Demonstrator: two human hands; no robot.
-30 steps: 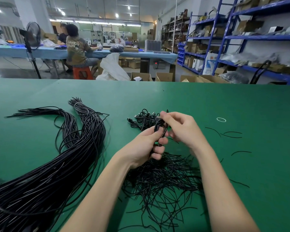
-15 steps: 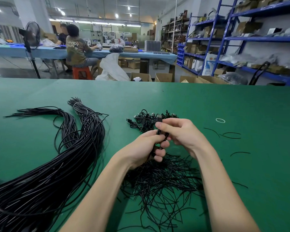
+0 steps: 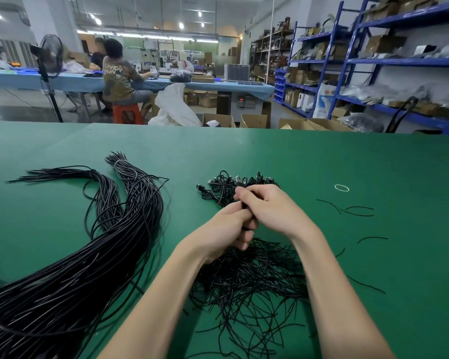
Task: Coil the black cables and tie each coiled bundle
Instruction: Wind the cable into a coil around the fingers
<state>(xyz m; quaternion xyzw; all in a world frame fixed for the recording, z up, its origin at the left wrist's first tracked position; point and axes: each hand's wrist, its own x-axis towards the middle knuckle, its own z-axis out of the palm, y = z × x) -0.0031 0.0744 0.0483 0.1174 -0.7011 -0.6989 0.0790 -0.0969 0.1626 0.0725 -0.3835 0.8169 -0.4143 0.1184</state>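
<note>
1. Clearly the tying step is in hand: the left hand (image 3: pixel 227 230) and the right hand (image 3: pixel 271 207) meet above the green table (image 3: pixel 322 161), both curled round a small coiled cable (image 3: pixel 246 206) that is almost wholly hidden between the fingers.
2. Whether a tie is already wrapped round the coil cannot be told; the fingers cover it.
3. Judging from this, the next move calls for twisting the tie tight without letting the loops spring open, then setting the bundle down with the finished bundles (image 3: pixel 233 186) just beyond the hands.
4. Uncoiled black cables (image 3: pixel 94 255) lie in a long sheaf to the left; a heap of short black ties (image 3: pixel 252 283) sits under the wrists, with a few strays and a white rubber band (image 3: pixel 342 187) to the right.
5. Containers: open cardboard boxes (image 3: pixel 253 121) stand on the floor past the table; their contents are not visible.
</note>
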